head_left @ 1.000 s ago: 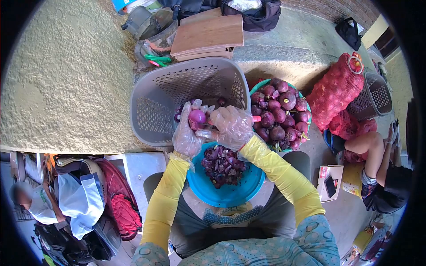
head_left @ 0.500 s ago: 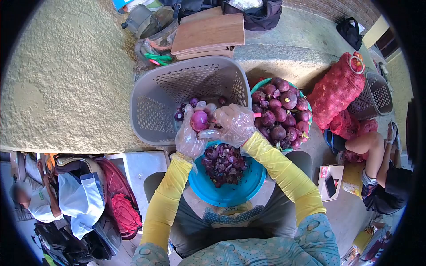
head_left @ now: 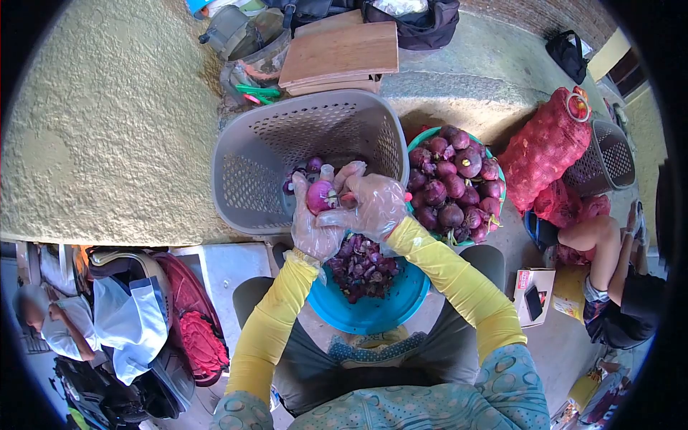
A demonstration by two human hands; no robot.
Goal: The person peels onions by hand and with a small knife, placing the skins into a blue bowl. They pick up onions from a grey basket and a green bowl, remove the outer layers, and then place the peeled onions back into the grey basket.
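My left hand (head_left: 314, 223), in a clear plastic glove, is closed around a purple onion (head_left: 321, 196) over the front edge of the grey perforated basket (head_left: 239, 188). Against the onion's right side, my right hand (head_left: 374, 204), also gloved, grips a small tool with a pinkish-red handle (head_left: 408, 197); its blade is hidden. A few onions (head_left: 314, 165) lie inside the basket. Below my hands, a blue basin (head_left: 406, 300) holds onion skins and scraps (head_left: 362, 269). To the right stands a green-rimmed basin (head_left: 501, 174) heaped with unpeeled onions (head_left: 453, 185).
A red mesh sack (head_left: 542, 143) leans at the right beside another grey basket (head_left: 606, 159). A box with a phone (head_left: 533, 302) lies lower right, near a seated person (head_left: 605, 265). Wooden boards (head_left: 339, 56) lie behind. Another person (head_left: 68, 326) and bags are at left.
My right hand has shifted slightly left and turned around the onion. The onion has tilted and shows a pale patch. The person at left has moved an arm.
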